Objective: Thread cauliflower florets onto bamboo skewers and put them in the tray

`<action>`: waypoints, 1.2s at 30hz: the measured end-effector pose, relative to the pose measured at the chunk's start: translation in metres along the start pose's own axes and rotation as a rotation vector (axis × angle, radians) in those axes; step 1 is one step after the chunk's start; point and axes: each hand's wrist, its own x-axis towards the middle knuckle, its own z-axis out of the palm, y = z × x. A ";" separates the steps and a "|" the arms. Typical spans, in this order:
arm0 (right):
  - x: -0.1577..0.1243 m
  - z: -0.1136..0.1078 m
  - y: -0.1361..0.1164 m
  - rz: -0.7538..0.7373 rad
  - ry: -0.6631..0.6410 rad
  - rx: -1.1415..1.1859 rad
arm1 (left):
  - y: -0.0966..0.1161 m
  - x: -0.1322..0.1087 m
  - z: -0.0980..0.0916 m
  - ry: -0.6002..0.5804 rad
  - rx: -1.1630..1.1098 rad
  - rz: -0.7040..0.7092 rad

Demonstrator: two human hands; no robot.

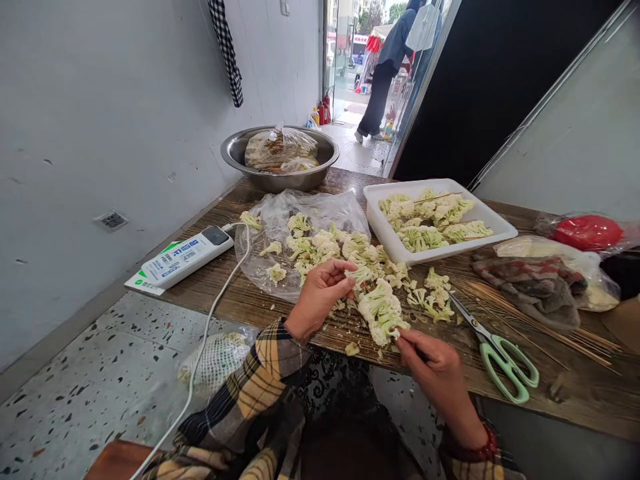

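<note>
My left hand (327,293) pinches a small cauliflower floret (361,274) between thumb and fingertips. Just below it, a larger cauliflower piece (383,312) hangs over the near table edge, its lower right end gripped by the fingers of my right hand (434,363). Whether a skewer runs through that piece, I cannot tell. Behind my hands, loose cauliflower florets (325,247) lie heaped on a clear plastic bag (265,270). A few cut pieces (435,297) rest on the wood to the right, touching the tips of green-handled scissors (500,360).
A white tray (500,235) holds skewered cauliflower. Bamboo skewers (543,320) lie beside a brown cloth (535,283) at right. A steel basin (231,157) with bagged food stands at the back. A power strip (187,259) with a white cable sits left. A person (387,63) is at the doorway.
</note>
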 end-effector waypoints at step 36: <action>0.001 0.000 -0.002 0.081 -0.066 -0.010 | 0.000 0.001 0.003 0.047 0.022 -0.045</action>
